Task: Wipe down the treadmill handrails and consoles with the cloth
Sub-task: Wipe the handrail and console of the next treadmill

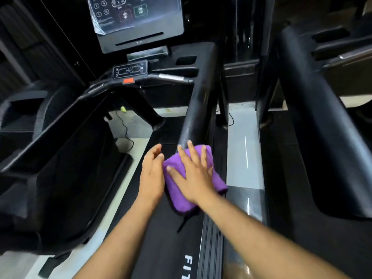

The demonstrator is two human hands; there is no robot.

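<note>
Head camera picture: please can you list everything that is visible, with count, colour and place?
cloth: one, purple, draped over the near end of the centre handrail
handrail: one, black, centre, running away from the camera
second handrail: one, black, right side, on the neighbouring treadmill
console screen: one, black with plastic film, top centre
control panel: one, black, below the screen
safety tab: one, red-orange, under the control panel
cable: one, black, on the pale floor
left hand: one, open, beside the cloth
right hand: one, flat on the cloth, fingers spread
</note>
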